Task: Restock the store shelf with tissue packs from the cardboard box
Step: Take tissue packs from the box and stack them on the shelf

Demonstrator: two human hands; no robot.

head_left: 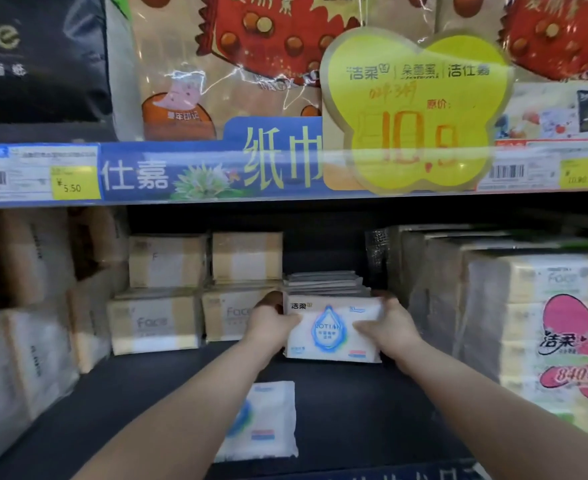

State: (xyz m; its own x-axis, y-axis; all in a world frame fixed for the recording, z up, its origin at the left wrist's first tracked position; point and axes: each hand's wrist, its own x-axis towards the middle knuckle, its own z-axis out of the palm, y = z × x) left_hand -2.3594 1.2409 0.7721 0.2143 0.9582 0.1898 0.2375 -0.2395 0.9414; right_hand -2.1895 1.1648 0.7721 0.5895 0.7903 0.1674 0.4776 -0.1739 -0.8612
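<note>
— What does the pack say?
— The tissue pack (pixel 332 329) shows "洁柔" at its top left and "LOTION" inside a blue droplet. Its printed face looks outward, long axis running left to right along the shelf (pixel 337 403).
— Who holds it?
— The left hand (pixel 272 322) and right hand (pixel 391 327) clasp its two ends, fingers (pixel 365 328) curled onto the front. It stands deep on the lower shelf, against a grey stack (pixel 325 282).
— Other writing?
— "Face" on the beige packs (pixel 155 322), "¥5.50" on a yellow tag (pixel 74 187), "10.9" on the yellow sign (pixel 414 112), and "840" on the pink bundle (pixel 569 344). A second pack (pixel 263 420) lies flat nearer the shelf's front.
</note>
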